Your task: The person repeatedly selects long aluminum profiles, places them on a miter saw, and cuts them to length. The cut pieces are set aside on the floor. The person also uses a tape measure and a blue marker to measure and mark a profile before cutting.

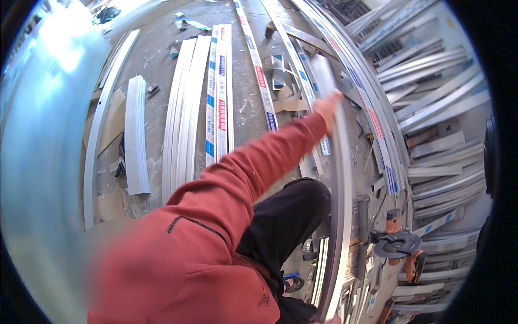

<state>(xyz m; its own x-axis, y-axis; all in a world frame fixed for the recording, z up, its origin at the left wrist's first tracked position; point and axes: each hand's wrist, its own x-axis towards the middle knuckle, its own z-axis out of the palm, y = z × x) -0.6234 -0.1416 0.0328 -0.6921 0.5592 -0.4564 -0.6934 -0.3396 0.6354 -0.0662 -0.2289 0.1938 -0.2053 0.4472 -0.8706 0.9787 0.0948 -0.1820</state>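
A long silvery metal profile point(339, 178) runs lengthwise on my right, from the lower edge up toward the floor ahead. My left arm, in a red sleeve, reaches forward across my body. My left hand point(327, 110), slightly blurred, is closed round the far part of this profile. At the lower edge, only a small part of my right hand point(333, 319) shows, gripping the near end. My bent knee point(310, 197) in black trousers is just left of the profile. An orange and black power tool with a round disc guard point(398, 244) stands to its right.
Bundles of white profiles point(183, 102) and film-wrapped strips point(217, 92) lie on the grey floor point(247, 102). Stacked profiles point(442, 124) fill the right side. A short bundle point(136, 135) lies at left, beside a large bluish sheet-like surface point(43, 162). Scraps point(288, 100) are scattered ahead.
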